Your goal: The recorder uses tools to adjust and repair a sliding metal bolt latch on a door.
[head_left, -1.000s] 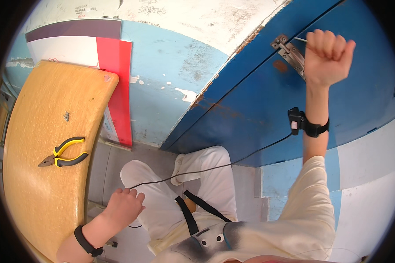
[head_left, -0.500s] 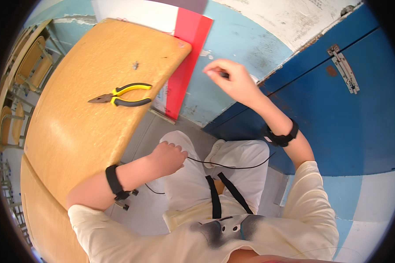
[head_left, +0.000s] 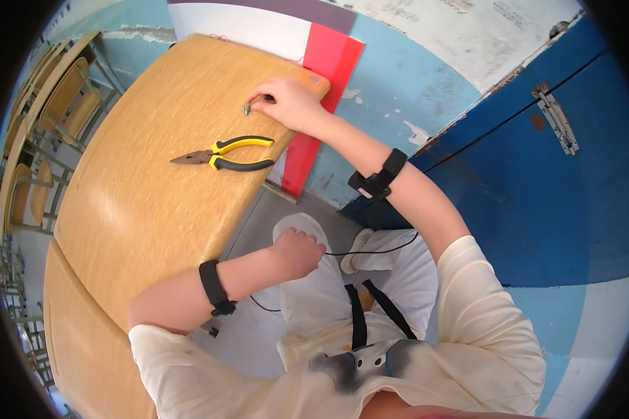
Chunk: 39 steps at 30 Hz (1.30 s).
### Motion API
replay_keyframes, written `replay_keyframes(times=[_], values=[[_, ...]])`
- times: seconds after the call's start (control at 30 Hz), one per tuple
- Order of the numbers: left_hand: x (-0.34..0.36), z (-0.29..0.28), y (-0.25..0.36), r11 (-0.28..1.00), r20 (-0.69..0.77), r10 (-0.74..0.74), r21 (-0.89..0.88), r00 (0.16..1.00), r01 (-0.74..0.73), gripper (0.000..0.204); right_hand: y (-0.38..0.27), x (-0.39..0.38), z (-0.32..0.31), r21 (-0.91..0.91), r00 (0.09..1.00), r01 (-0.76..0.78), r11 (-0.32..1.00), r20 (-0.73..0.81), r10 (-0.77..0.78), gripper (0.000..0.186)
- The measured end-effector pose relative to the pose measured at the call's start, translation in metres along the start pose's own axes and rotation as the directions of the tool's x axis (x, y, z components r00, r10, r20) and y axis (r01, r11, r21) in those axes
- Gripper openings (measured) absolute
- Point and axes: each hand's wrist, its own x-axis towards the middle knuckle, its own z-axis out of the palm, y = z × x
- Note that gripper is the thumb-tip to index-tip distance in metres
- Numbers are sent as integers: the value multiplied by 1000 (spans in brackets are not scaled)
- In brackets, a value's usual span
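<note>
My left hand (head_left: 300,253) is closed in a fist around a thin black cable (head_left: 377,253), above my left thigh. The cable runs out of the fist to the right across my legs, and a stretch of it hangs below my left wrist. Over the far part of the wooden table, my right hand (head_left: 286,105) is closed with a small dark piece (head_left: 269,98) partly showing in it. Its fingertips are at a small grey metal part (head_left: 246,109) on the tabletop. Just nearer lie pliers (head_left: 223,153) with yellow and black handles, jaws pointing left.
The wooden table (head_left: 140,167) stretches along my left side. A red and white board (head_left: 328,59) leans behind its far end. On the right is a blue door (head_left: 496,195) with a metal bolt (head_left: 555,119). Wooden chairs (head_left: 70,105) stand at far left.
My right hand has moved left from in front of the wall to the small metal part on the table. My left hand keeps its hold on the cable. The view has shifted slightly.
</note>
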Motion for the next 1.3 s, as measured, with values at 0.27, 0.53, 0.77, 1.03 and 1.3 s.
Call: replay_keyframes(times=[0.27, 0.53, 0.77, 1.03, 1.3], values=[[-7, 1, -3, 999, -38, 6, -49, 999, -8, 30, -12, -16, -5, 163, 935, -138, 977, -303, 183, 17], [-4, 1, 0, 999, -60, 4, -41, 998, -6, 28, -19, -152, -144, 199, 833, -207, 958, -477, 280, 11], [-6, -2, 1, 999, 10, -8, -40, 1000, 9, 31, -49, -213, -256, 308, 654, -298, 903, -624, 428, 36], [-10, -2, -4, 1000, -20, 10, -22, 1000, -11, 31, -49, -206, -249, 296, 605, -298, 908, -677, 419, 59], [-6, -11, -9, 999, -41, -14, -34, 999, 13, 29, -47, -210, -257, 369, 627, -210, 905, -659, 415, 59]])
